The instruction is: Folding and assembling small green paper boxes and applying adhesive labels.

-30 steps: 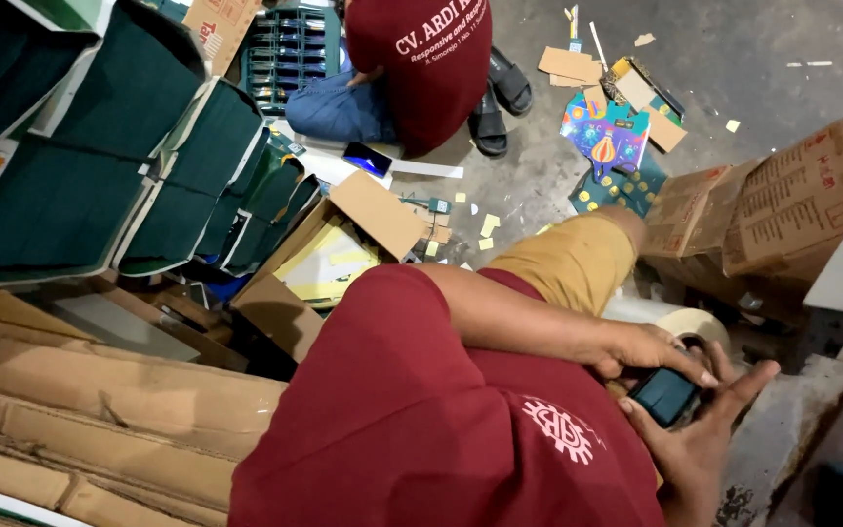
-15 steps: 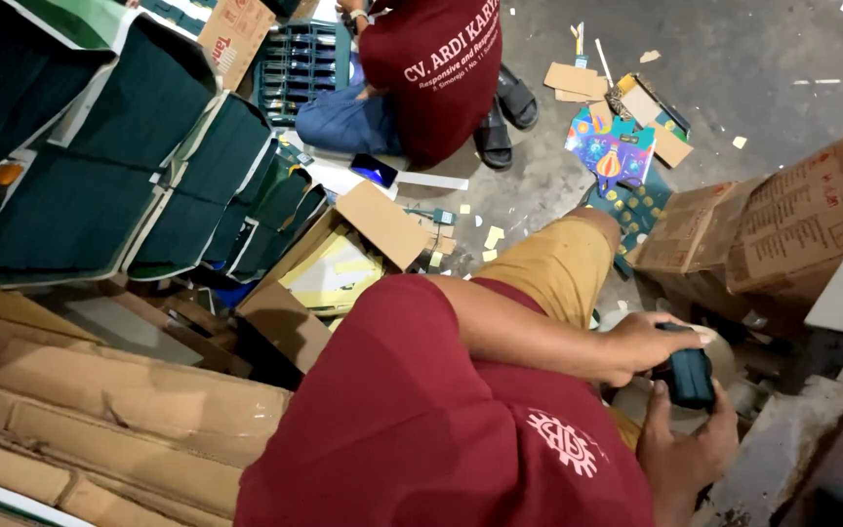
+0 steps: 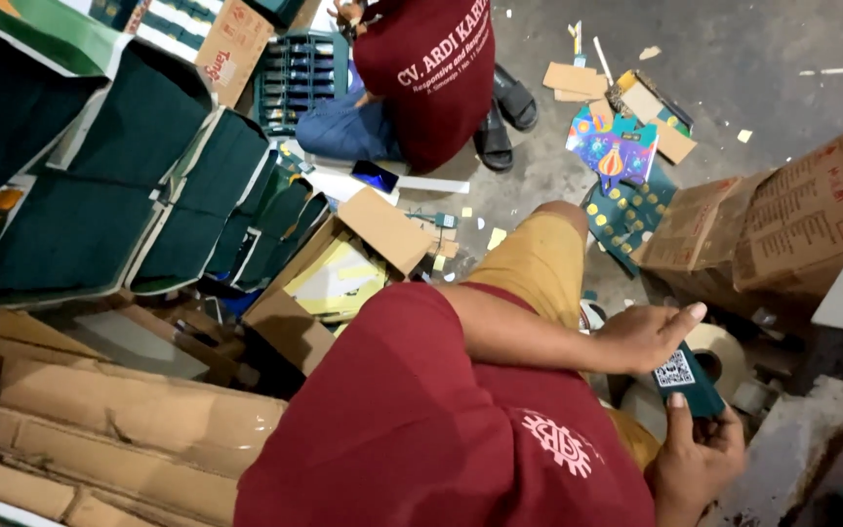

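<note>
Both hands clamped on small dark green box (image 3: pixel 687 383): left hand (image 3: pixel 644 335) on top, right hand (image 3: pixel 697 461) underneath. Looks light, stiff card, crushable; best held by edges.

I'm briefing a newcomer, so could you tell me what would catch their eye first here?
Probably the small dark green box at lower right, held between the left hand and right hand. Then the dark green flattened cartons fanned at upper left, and a seated co-worker's red shirt at top.

Grey concrete floor (image 3: pixel 782 59), littered. Cardboard scraps (image 3: pixel 573 78) at 12 o'clock, colourful printed sheet (image 3: pixel 612 146) beside them, brown cartons (image 3: pixel 782 215) at 3 o'clock, open cardboard box (image 3: pixel 343 273) centre, flattened cardboard (image 3: pixel 100 420) at 8 o'clock.
</note>
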